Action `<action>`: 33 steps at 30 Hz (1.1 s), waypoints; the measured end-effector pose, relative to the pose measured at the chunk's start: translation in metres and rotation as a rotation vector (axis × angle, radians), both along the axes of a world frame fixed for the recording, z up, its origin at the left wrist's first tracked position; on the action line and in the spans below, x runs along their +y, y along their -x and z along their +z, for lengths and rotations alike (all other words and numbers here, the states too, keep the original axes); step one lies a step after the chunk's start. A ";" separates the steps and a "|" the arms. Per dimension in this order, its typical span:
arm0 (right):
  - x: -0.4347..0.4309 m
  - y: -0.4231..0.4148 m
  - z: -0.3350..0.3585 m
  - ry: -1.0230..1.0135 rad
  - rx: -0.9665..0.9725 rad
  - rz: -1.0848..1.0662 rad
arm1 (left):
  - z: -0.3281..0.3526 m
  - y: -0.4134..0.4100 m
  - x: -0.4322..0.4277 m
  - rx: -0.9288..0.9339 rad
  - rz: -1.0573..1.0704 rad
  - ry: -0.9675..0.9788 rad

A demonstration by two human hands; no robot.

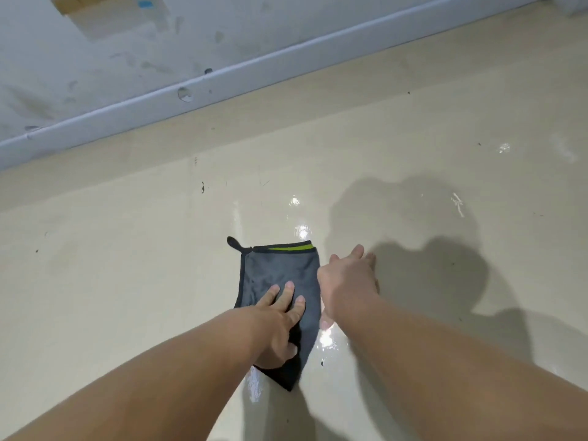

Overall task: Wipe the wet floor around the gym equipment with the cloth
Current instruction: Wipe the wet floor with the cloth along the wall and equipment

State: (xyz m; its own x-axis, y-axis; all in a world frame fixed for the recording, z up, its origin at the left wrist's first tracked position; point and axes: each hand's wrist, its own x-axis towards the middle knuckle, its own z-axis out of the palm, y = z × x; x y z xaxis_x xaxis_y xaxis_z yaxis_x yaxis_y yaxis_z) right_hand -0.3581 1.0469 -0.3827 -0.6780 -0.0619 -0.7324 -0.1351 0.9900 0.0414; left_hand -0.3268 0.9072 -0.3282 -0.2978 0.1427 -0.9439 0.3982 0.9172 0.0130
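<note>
A dark grey cloth (281,275) with black trim, a green strip and a small hanging loop lies flat on the beige floor (127,281). My left hand (280,326) presses flat on the cloth's near half, fingers spread. Just to the right of the cloth my right hand (346,281) rests on the floor with fingers apart, holding nothing. Wet, shiny streaks (302,230) glisten beyond the cloth, and more wet film (327,340) shows beside its near corner. No gym equipment is in view.
A white wall (127,58) with a pale skirting board (222,87) runs diagonally across the top. More water glints (504,148) at the right. Shadows of my arms and head fall on the floor at the right.
</note>
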 end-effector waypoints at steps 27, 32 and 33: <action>-0.034 0.130 0.033 0.209 0.212 -0.258 | -0.118 0.160 -0.149 0.938 0.125 -0.529; -0.057 0.190 0.020 0.155 0.229 -0.256 | -0.116 0.131 -0.156 0.894 0.268 -0.381; -0.057 0.202 0.019 0.129 0.217 -0.264 | -0.115 0.134 -0.160 0.865 0.252 -0.410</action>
State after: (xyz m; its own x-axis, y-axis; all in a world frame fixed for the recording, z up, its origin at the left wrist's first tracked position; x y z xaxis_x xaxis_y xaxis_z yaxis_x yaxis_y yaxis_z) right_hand -0.5604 0.9898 -0.3640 -0.8217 0.0530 -0.5675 0.1238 0.9885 -0.0869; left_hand -0.4613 0.7467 -0.4430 -0.9279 0.2475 -0.2789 0.2141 0.9660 0.1449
